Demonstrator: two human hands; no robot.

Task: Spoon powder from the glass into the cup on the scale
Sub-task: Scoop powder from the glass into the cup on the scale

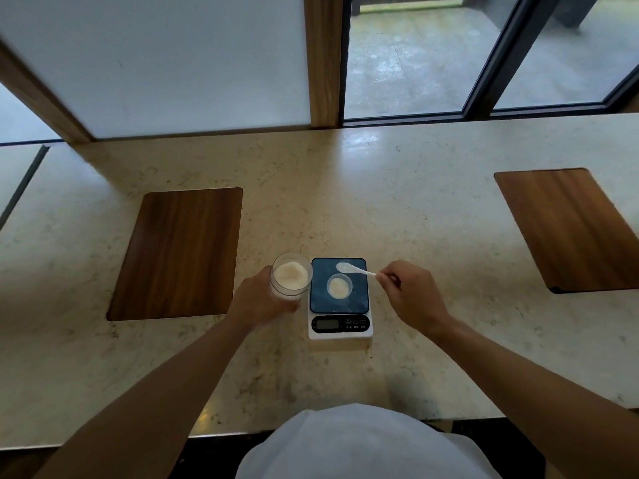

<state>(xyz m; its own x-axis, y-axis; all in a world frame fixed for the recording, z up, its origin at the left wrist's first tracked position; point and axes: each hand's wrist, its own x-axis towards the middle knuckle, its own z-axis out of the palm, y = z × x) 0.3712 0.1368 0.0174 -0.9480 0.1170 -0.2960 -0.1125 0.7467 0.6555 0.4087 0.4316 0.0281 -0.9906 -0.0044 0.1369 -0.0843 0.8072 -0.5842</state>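
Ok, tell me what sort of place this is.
Probably a café or lounge window counter: a long stone counter with inset wood panels like seat places, running along tall windows onto a terrace.

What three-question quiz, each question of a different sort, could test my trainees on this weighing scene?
1. True or false: the cup on the scale is empty.
2. Which hand holds the spoon?
3. The glass stands: A) left of the scale, B) on the scale, C) on a wooden board.

Key:
1. False, it holds powder.
2. The right hand; the left hand grips the glass.
3. A
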